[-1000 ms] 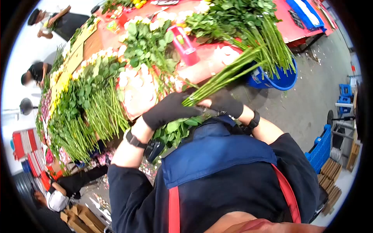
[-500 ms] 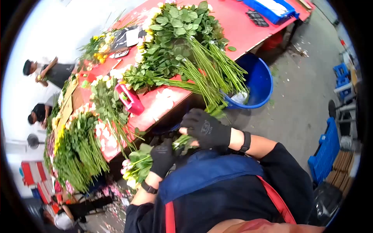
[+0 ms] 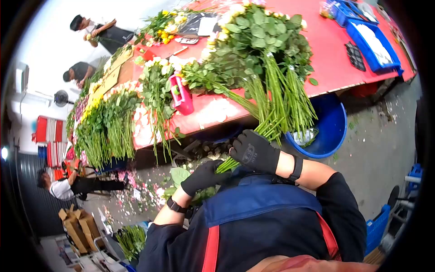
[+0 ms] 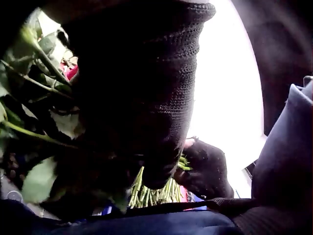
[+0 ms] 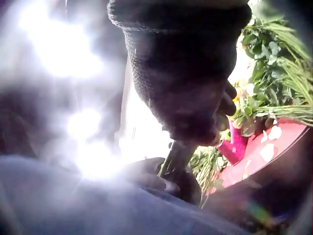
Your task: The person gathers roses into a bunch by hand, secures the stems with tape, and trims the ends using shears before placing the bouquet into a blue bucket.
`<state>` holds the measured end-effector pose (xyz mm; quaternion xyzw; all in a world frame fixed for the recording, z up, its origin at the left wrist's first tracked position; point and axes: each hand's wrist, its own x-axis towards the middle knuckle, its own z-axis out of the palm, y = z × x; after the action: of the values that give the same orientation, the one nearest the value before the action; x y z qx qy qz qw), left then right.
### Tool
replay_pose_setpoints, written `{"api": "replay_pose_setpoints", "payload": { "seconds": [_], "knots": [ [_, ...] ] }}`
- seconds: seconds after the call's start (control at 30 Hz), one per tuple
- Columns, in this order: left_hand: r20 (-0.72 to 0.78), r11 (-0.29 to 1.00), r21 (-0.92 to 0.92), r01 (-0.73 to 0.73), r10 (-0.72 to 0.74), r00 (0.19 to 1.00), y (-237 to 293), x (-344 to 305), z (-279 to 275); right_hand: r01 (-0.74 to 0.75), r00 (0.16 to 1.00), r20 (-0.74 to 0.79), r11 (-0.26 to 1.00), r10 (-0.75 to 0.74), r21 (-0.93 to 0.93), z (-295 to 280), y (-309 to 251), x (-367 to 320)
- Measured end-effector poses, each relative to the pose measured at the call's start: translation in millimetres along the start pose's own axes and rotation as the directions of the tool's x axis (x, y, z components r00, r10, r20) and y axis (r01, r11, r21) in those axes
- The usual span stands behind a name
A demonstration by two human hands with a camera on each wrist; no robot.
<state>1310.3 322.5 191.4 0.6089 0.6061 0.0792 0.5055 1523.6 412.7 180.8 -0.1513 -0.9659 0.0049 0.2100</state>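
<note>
You hold a bunch of roses (image 3: 225, 166) close against your blue apron (image 3: 253, 204), just below the near edge of the red bench (image 3: 335, 68). Your left hand (image 3: 204, 177), in a black glove, has its fingers curled round the bunch where the leaves begin; the leaves and heads hang out to the left, toward the floor. Your right hand (image 3: 254, 152), also gloved, sits just to the right and a little farther out, with its fingers closed over the bare green stems. The left wrist view shows the cut stem ends (image 4: 151, 191) poking out below your left hand (image 4: 142, 98), with your right hand (image 4: 205, 169) pinching a few of them. On the bench beyond, a heap of cut roses (image 3: 263, 50) lies with its stems overhanging the near edge above a blue tub (image 3: 333, 131). A pink holder (image 3: 181, 95) lies left of that heap.
</note>
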Motion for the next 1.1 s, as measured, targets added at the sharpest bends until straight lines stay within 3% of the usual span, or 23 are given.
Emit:
{"api": "replay_pose_setpoints", "payload": {
  "seconds": [0.03, 0.07, 0.17, 0.2, 0.23, 0.3, 0.37, 0.43, 0.5, 0.57, 0.63, 0.7, 0.77, 0.8, 0.83, 0.87, 0.9, 0.97, 1.0, 1.1],
  "knots": [
    [0.068, 0.995, -0.029, 0.094, -0.092, 0.993, -5, 1, -7, 0.043, 0.999, -0.012, 0.999, -0.043, 0.000, 5, 3, 11],
    [-0.010, 0.996, -0.055, 0.067, -0.067, 0.998, -10, -1, -8, 0.039, 0.993, 0.110, 0.997, -0.046, 0.065, 6, 5, 22],
    [-0.318, 0.998, 0.040, -0.051, 0.061, 0.946, -64, 4, -8, 0.150, 0.985, -0.118, 0.964, -0.126, 0.218, 2, 23, 64],
    [-0.345, 1.000, 0.004, -0.009, 0.010, 0.939, -68, 2, -21, 0.072, 0.992, -0.122, 0.910, -0.024, 0.408, 3, 31, 72],
    [-0.394, 0.999, -0.031, 0.018, -0.029, 0.919, -73, 0, -35, 0.084, 0.973, -0.231, 0.911, 0.012, 0.404, -5, 44, 92],
    [-0.481, 0.992, -0.101, 0.069, -0.109, 0.870, -91, -1, -67, -0.027, 0.962, -0.228, 0.889, 0.147, 0.458, -5, 80, 134],
    [-0.579, 0.992, -0.113, 0.049, -0.106, 0.809, -127, 4, -97, -0.173, 0.969, -0.138, 0.960, 0.206, 0.218, 20, 136, 170],
    [-0.616, 0.989, -0.104, 0.104, -0.146, 0.774, -149, 0, -127, -0.349, 0.905, -0.014, 0.759, 0.426, 0.549, 51, 185, 229],
    [-0.686, 0.994, -0.038, 0.099, -0.098, 0.721, -171, -5, -153, -0.304, 0.942, 0.034, 0.806, 0.334, 0.509, 115, 260, 284],
    [-0.750, 0.989, 0.019, 0.146, -0.083, 0.657, -204, -20, -157, -0.143, 0.984, 0.144, 0.945, 0.104, 0.296, 177, 328, 337],
    [-0.711, 0.965, -0.098, 0.242, -0.238, 0.661, -220, -38, -164, 0.095, 0.950, 0.286, 0.989, -0.125, 0.117, 242, 390, 385],
    [-0.651, 0.904, -0.312, 0.293, -0.428, 0.626, -241, -53, -159, -0.035, 0.972, 0.234, 0.987, -0.003, 0.157, 321, 446, 416],
    [-0.657, 0.875, -0.342, 0.342, -0.483, 0.578, -249, -61, -162, 0.185, 0.915, 0.370, 0.982, -0.163, -0.026, 363, 473, 456],
    [-0.637, 0.845, -0.385, 0.371, -0.535, 0.556, -253, -64, -159, -0.048, 0.866, 0.490, 0.991, 0.103, -0.124, 379, 458, 480],
    [-0.615, 0.814, -0.423, 0.398, -0.580, 0.533, -257, -67, -157, -0.258, 0.738, 0.569, 0.931, 0.362, -0.258, 388, 441, 499],
    [-0.595, 0.787, -0.454, 0.418, -0.617, 0.515, -261, -69, -157, -0.275, 0.682, 0.648, 0.940, 0.340, -0.203, 398, 435, 510],
    [-0.594, 0.775, -0.477, 0.415, -0.632, 0.497, -265, -70, -156, -0.292, 0.570, 0.778, 0.950, 0.264, -0.108, 408, 429, 521],
    [-0.589, 0.759, -0.513, 0.400, -0.651, 0.478, -270, -71, -154, -0.042, 0.615, 0.779, 0.991, 0.123, -0.123, 449, 445, 520],
    [-0.591, 0.754, -0.526, 0.394, -0.657, 0.468, -272, -70, -154, -0.043, 0.608, 0.790, 0.996, 0.083, -0.072, 458, 463, 519],
    [-0.536, 0.717, -0.616, 0.326, -0.685, 0.494, -274, -69, -157, 0.446, 0.597, 0.794, 0.870, -0.114, -0.210, 447, 454, 523]
  ]
}}
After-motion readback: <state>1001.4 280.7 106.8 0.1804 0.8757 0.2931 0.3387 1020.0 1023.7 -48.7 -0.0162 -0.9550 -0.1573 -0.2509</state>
